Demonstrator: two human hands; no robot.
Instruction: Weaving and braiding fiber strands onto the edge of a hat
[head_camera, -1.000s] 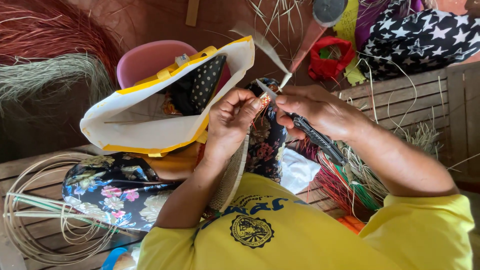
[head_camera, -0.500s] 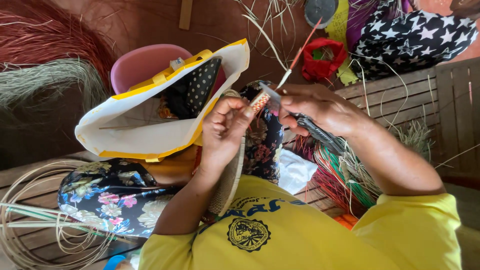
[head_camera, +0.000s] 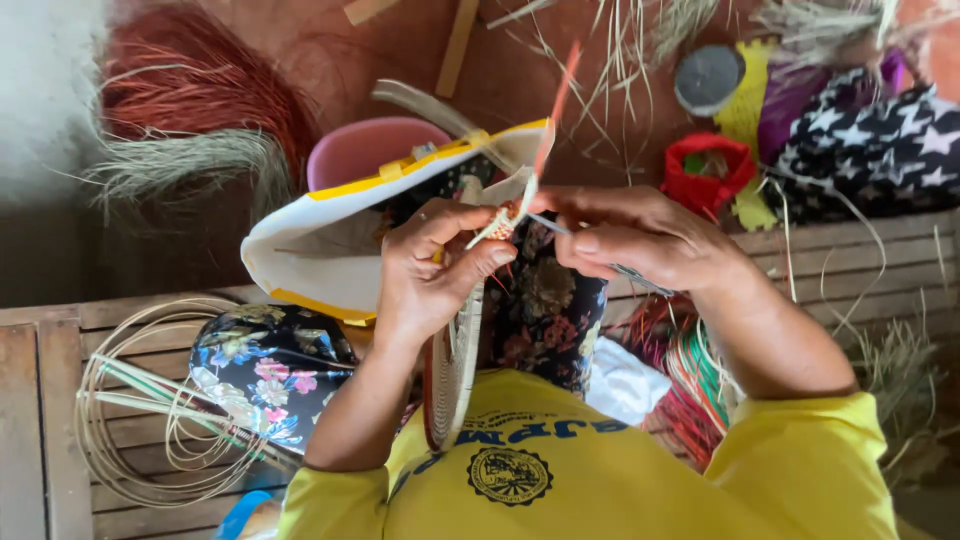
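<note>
A slatted wooden bench (head_camera: 60, 400) carries coiled cane (head_camera: 150, 420); a floral cloth (head_camera: 265, 365) lies beside it.

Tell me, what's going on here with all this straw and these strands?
A person in a yellow shirt is weaving. The left hand grips the rim of a flat coiled woven disc held on edge over the lap. The right hand holds a thin metal tool at the top of the rim, where an orange strand sticks up. Around them lie a white bag with yellow trim, a coil of pale cane and bundles of red fibre.
</note>
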